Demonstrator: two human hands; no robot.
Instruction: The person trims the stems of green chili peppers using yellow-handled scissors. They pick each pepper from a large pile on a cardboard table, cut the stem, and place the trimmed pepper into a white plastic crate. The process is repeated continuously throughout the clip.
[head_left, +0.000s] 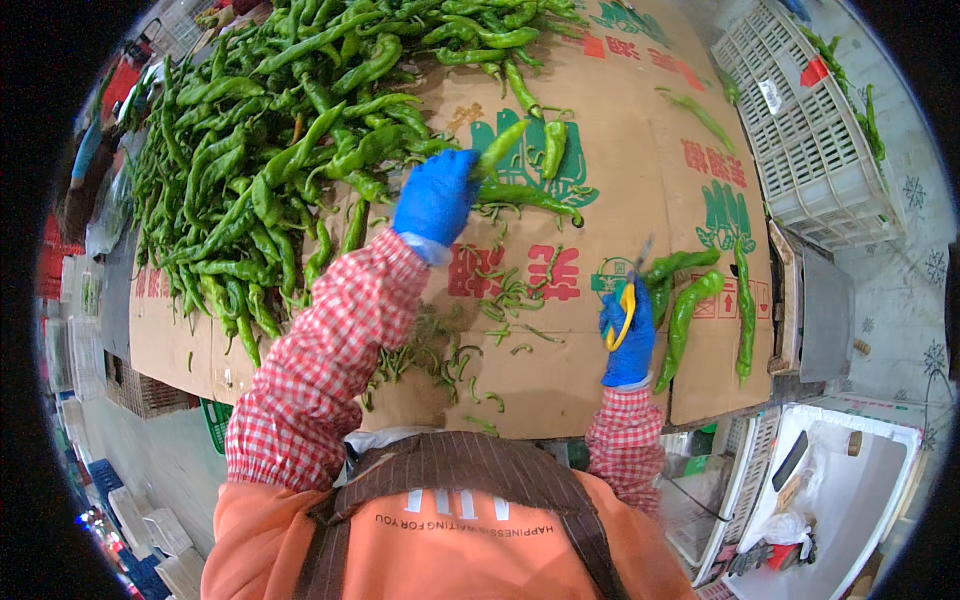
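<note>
My left hand (436, 198), in a blue glove, grips a light green chili pepper (502, 148) at the edge of a large heap of green chili peppers (247, 150). In my right hand (630, 341), also blue-gloved, is a pair of scissors with yellow handles (627, 315); their blades point away from me. Just right of that hand lie a few loose peppers, among them a long bent pepper (688, 326). Between my hands, many cut stems (514, 292) are scattered on the cardboard sheet (585, 390). Another pepper (532, 196) rests just beyond my left hand's wrist side.
A white plastic crate (806, 127) stands off the table's right edge. Below it is a white foam box (847, 480) holding plastic bags and small items. Lone peppers (553, 150) lie on the far cardboard. Crates and boxes (142, 382) stand on the floor at left.
</note>
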